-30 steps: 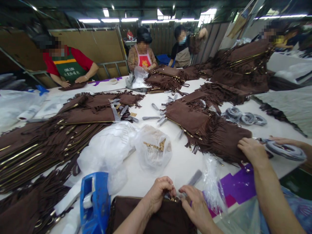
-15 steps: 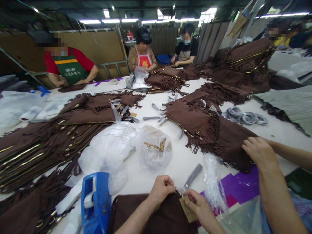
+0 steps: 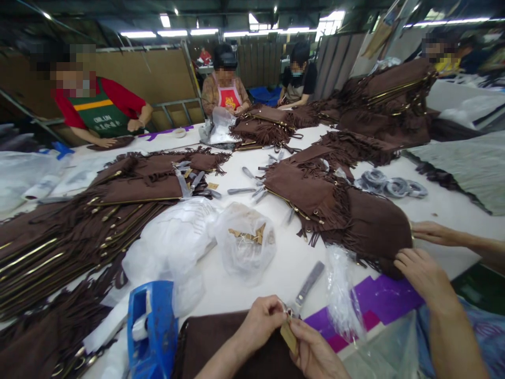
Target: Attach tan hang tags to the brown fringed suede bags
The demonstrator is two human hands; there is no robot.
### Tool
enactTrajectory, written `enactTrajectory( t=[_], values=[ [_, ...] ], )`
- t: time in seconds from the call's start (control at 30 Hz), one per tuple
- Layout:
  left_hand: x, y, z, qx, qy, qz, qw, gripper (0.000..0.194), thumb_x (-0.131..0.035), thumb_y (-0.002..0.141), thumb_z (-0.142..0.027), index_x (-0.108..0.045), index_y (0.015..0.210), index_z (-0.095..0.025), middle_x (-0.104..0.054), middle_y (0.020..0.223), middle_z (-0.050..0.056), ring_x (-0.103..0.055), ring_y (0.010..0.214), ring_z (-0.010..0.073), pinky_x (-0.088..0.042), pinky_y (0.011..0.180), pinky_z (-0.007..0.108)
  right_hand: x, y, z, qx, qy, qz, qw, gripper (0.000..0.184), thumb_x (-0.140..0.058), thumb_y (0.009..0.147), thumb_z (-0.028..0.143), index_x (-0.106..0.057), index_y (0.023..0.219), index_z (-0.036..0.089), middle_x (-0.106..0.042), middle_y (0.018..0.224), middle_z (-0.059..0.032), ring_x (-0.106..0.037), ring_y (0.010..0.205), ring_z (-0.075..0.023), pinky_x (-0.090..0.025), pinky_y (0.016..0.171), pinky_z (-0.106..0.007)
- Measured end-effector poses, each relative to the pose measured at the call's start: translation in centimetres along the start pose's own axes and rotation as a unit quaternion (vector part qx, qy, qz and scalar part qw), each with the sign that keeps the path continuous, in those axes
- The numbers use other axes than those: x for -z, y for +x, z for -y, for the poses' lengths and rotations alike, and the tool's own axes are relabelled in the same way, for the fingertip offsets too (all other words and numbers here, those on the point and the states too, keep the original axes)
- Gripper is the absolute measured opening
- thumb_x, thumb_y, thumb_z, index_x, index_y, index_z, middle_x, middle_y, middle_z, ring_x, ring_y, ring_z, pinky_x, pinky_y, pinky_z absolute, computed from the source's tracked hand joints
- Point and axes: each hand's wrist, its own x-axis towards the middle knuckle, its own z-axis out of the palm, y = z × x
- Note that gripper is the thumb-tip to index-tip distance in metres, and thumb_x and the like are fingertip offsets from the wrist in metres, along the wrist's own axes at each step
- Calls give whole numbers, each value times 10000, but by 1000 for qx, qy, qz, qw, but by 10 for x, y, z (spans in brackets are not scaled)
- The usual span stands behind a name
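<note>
A brown suede bag (image 3: 221, 342) lies at the near table edge under my wrists. My left hand (image 3: 262, 320) is closed in a pinch at the bag's top edge, on a thin string. My right hand (image 3: 315, 352) is closed on a small tan paper tag (image 3: 289, 337) that meets the left fingertips. A grey strip (image 3: 310, 284) lies on the white table (image 3: 292, 258) just beyond my hands.
A blue tape dispenser (image 3: 153, 329) stands at my left. Plastic bags (image 3: 244, 242), one holding tags, lie ahead. Piles of brown fringed bags (image 3: 118, 200) cover the table. A co-worker's hands (image 3: 424, 273) at right touch a brown bag (image 3: 371, 226). Several people work at the far side.
My hands drew closer together and nearer to me with the tag between them. The co-worker's hands at right shifted along the brown bag's edge. The far worker lowered an arm.
</note>
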Motion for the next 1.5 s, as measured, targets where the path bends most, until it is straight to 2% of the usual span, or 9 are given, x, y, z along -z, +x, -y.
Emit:
enactTrajectory(
  t=[0.17,0.53,0.7,0.87,1.0,1.1,1.27,1.37,1.5],
  values=[
    [3,-24,1,-49,13,12,999,147,-521,698,-271,-517,605,-158,-440,593,-31,-382,592,104,-320,597,215,5,13,-4,23,1,5,1000,275,-801,529,227,-659,748,139,-684,645,-26,-609,555,-136,-451,550,-227],
    [-13,-43,24,-49,253,1,966,249,-465,709,-156,-649,867,-213,-647,816,57,-573,743,193,-393,681,269,-11,14,-6,67,5,-38,997,294,-823,478,296,-648,682,177,-644,567,19,-592,572,-151,-420,526,-239],
    [-17,-45,34,-21,67,-12,997,187,-531,714,-307,-531,857,-187,-606,754,33,-557,527,121,-387,502,219,-17,9,-5,71,1,-10,997,267,-787,551,327,-643,719,179,-651,627,12,-603,636,-168,-424,552,-252],
    [-18,-31,29,50,-76,-123,988,368,-525,682,-516,-349,780,-208,-552,585,-27,-486,358,99,-309,355,189,-16,9,-10,64,-18,14,998,265,-756,612,341,-623,779,186,-629,602,27,-552,485,-117,-363,431,-211],
    [-15,-20,20,57,14,-171,983,271,-493,686,-426,-396,597,-190,-468,464,-38,-386,356,76,-292,381,203,-13,7,-12,54,-41,-7,998,254,-791,567,298,-622,700,163,-620,565,20,-559,509,-93,-388,460,-179],
    [-7,-21,11,-14,83,-213,973,240,-442,726,-343,-393,540,-199,-403,458,-41,-391,432,98,-315,448,223,-7,4,-6,96,-46,-65,992,274,-821,509,267,-649,696,163,-660,666,14,-589,635,-89,-449,573,-170],
    [14,-17,4,-81,286,-248,922,182,-387,765,-192,-490,615,-192,-515,614,19,-480,589,145,-380,587,259,2,3,1,95,-53,-80,991,303,-830,472,286,-663,697,171,-684,709,-5,-606,644,-114,-437,516,-178],
    [22,-2,7,-81,410,-199,886,316,-339,736,-63,-575,916,-171,-597,943,90,-554,822,185,-419,741,283,1,5,-1,93,-46,-79,991,301,-832,467,271,-660,691,169,-690,686,-10,-611,637,-118,-438,527,-184],
    [19,21,11,-98,534,-68,837,451,-302,763,-37,-505,1135,-192,-459,1279,101,-536,1014,213,-422,863,324,-1,6,-2,86,-41,-93,991,310,-839,447,268,-653,675,169,-702,698,-19,-620,640,-125,-443,539,-191]
  ],
)
